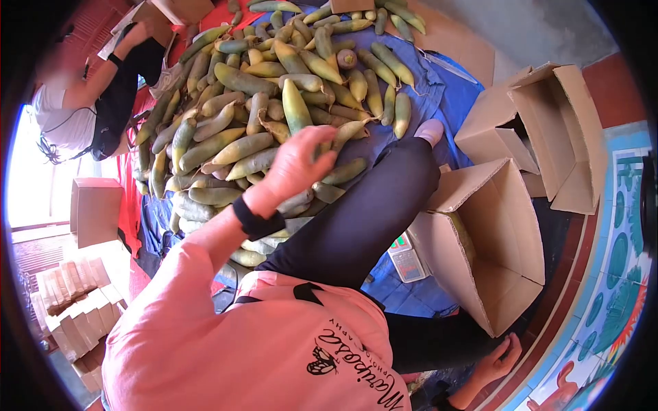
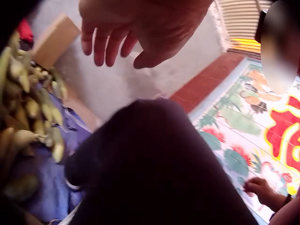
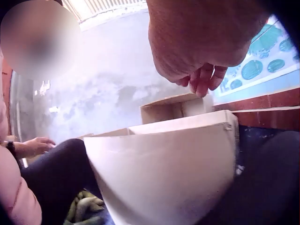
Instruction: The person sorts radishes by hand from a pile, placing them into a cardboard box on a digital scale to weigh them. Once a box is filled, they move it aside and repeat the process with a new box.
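Note:
A big heap of long green radishes (image 1: 240,147) lies in front of me. My left hand (image 1: 301,161) is over the heap's near right side, its fingers loosely bent, with nothing held. In the left wrist view, the same left hand (image 2: 136,28) hangs with its fingers apart. An open cardboard box (image 1: 490,246) stands to my right, tipped toward me, with a greenish radish (image 1: 464,236) partly visible inside. Beyond that box's near corner my right hand (image 1: 497,359) hangs low, fingers loosely curled. In the right wrist view, the right hand (image 3: 201,61) appears above the box rim and holds nothing.
A digital scale (image 1: 408,264) sits on the blue tarp (image 1: 449,103) between my legs. More open boxes (image 1: 548,137) stand farther right, beside a tiled mural wall (image 1: 620,253). Another person (image 1: 79,109) is at the upper left. Stacked cardboard (image 1: 79,294) is at the left.

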The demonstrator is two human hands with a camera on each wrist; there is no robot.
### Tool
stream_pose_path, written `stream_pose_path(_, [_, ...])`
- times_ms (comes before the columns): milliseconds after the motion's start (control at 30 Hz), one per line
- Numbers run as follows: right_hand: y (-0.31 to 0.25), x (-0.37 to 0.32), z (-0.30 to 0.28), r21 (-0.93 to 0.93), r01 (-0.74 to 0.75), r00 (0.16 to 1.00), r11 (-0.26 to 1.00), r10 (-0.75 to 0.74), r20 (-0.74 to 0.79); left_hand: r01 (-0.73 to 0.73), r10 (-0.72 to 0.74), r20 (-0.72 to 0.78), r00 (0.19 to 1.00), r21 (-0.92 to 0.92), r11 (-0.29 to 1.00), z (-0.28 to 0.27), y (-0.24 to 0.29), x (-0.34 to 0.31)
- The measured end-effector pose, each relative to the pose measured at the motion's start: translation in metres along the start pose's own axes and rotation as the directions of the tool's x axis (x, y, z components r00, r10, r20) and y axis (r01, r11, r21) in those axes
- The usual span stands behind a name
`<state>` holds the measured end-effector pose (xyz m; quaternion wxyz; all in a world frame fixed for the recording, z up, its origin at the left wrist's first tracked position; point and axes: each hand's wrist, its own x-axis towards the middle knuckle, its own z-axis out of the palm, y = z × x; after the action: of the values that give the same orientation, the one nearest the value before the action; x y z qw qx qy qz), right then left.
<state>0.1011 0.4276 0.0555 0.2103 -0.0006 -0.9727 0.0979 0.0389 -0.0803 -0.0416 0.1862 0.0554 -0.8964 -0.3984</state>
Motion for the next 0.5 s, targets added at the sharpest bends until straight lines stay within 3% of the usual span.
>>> stream_pose_path(67, [0.023, -0.019, 0.006, -0.006, -0.032, 0.999, 0.999, 0.032, -0.015, 0.288, -0.288, 0.092, 0.953, 0.012, 0.958, -0.014, -0.044, -0.022])
stream_pose_path(133, [0.038, -0.037, 0.016, 0.011, -0.142, 0.988, 0.990, 0.142, -0.052, 0.361, -0.382, 0.164, 0.910, 0.144, 0.921, -0.015, -0.097, -0.057])
stream_pose_path(200, [0.044, -0.047, 0.026, 0.006, -0.130, 0.991, 0.991, 0.130, -0.022, 0.386, -0.495, 0.339, 0.800, 0.340, 0.858, -0.009, -0.143, -0.097])
stream_pose_path(267, [0.048, -0.056, 0.036, -0.001, -0.118, 0.993, 0.993, 0.118, 0.005, 0.476, -0.619, 0.350, 0.703, 0.415, 0.776, 0.000, -0.152, -0.128])
stream_pose_path(400, [0.043, -0.059, 0.045, -0.110, -0.014, 0.999, 0.994, 0.018, 0.041, 0.503, -0.721, 0.395, 0.569, 0.526, 0.686, 0.028, -0.165, -0.163])
stream_pose_path(500, [0.041, -0.057, 0.047, -0.176, -0.014, 0.999, 0.984, 0.022, 0.049, 0.431, -0.711, 0.366, 0.601, 0.600, 0.674, 0.050, -0.172, -0.168])
